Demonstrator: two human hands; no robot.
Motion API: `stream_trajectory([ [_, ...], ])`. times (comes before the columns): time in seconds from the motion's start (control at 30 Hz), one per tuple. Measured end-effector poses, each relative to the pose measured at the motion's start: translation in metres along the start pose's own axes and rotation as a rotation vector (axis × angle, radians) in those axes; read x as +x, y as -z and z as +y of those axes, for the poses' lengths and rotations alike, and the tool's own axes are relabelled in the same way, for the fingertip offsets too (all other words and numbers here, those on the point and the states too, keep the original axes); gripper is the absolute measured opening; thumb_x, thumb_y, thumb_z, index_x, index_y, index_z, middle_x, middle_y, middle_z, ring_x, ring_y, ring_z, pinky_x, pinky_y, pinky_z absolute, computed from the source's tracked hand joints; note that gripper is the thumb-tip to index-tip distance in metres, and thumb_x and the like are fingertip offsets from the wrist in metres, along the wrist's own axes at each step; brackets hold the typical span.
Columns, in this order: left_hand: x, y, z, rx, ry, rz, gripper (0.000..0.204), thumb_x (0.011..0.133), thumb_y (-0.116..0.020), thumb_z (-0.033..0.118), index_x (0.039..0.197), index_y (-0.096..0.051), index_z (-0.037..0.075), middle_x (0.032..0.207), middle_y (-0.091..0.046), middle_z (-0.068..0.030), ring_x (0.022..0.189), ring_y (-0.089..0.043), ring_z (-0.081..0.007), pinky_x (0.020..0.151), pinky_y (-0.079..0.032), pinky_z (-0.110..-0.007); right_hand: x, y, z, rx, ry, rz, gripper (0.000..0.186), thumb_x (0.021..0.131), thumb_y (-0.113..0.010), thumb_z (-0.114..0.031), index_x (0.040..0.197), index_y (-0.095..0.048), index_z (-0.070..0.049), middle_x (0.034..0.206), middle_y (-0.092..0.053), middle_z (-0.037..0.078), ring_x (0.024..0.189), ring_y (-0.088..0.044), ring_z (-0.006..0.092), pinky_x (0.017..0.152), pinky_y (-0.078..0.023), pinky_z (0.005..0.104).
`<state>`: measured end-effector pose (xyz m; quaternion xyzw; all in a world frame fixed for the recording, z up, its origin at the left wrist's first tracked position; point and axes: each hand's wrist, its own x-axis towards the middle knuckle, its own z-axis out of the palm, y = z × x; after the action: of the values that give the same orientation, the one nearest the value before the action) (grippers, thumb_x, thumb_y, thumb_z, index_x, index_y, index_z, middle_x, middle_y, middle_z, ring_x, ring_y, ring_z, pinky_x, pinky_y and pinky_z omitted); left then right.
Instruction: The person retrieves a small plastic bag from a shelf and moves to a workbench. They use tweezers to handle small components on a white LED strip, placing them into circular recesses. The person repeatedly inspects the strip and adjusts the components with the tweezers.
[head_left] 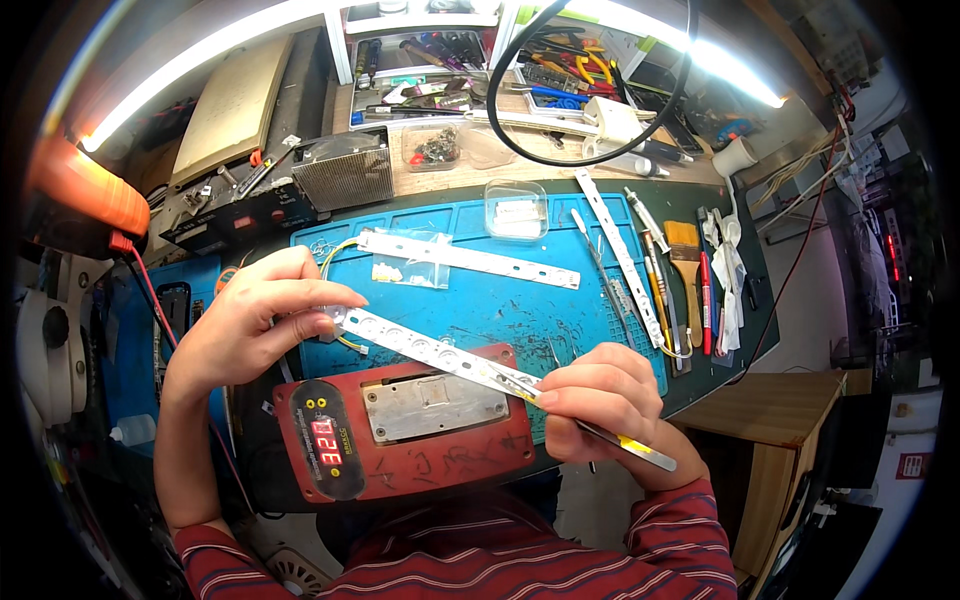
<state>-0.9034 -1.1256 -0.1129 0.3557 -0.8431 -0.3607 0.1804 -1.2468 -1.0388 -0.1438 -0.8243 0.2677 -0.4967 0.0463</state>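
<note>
LED strip hangs at frame center over the red heating plate, left hand pinching its end between thumb and fingers to steady it, right hand clamped on tweezers at its other end.

A heating plate sits at lower centre on the worktop, with a mat behind it. An LED strip crosses above the plate; brushes lie right of centre, a tool tray at the top.
</note>
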Motion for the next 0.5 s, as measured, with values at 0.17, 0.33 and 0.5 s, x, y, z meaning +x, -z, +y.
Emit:
stream_trajectory([
  [0.17, 0.0002, 0.0001, 0.0008, -0.006, 0.003, -0.001, 0.032, 0.085, -0.074, 0.002, 0.116, -0.078, 0.008, 0.084, -0.053, -0.0033, 0.081, -0.052, -0.0184, 0.072, -0.043, -0.032, -0.0002, -0.0006, 0.0002, 0.010, 0.001, -0.006, 0.018, 0.085, -0.077, -0.011, 0.101, -0.070, -0.007, 0.086, -0.073, 0.005, 0.062, -0.064, 0.0152, 0.052, -0.049, 0.0255],
  [0.33, 0.0001, -0.0002, 0.0000, -0.001, 0.003, 0.000, 0.032, 0.085, -0.075, 0.003, 0.116, -0.078, 0.008, 0.083, -0.053, -0.0032, 0.081, -0.052, -0.0186, 0.072, -0.043, -0.033, -0.0015, -0.0012, 0.0001, 0.010, -0.005, -0.001, 0.021, 0.081, -0.080, -0.011, 0.100, -0.072, -0.007, 0.088, -0.074, 0.005, 0.063, -0.065, 0.0155, 0.053, -0.051, 0.0256],
  [0.5, 0.0007, -0.0004, 0.0001, 0.001, 0.002, -0.001, 0.031, 0.086, -0.075, 0.004, 0.116, -0.078, 0.009, 0.083, -0.053, -0.0034, 0.081, -0.053, -0.0190, 0.072, -0.043, -0.033, -0.0016, -0.0017, -0.0006, 0.004, -0.007, -0.002, 0.021, 0.081, -0.081, -0.011, 0.099, -0.072, -0.007, 0.088, -0.074, 0.005, 0.063, -0.065, 0.0155, 0.053, -0.051, 0.0258],
])
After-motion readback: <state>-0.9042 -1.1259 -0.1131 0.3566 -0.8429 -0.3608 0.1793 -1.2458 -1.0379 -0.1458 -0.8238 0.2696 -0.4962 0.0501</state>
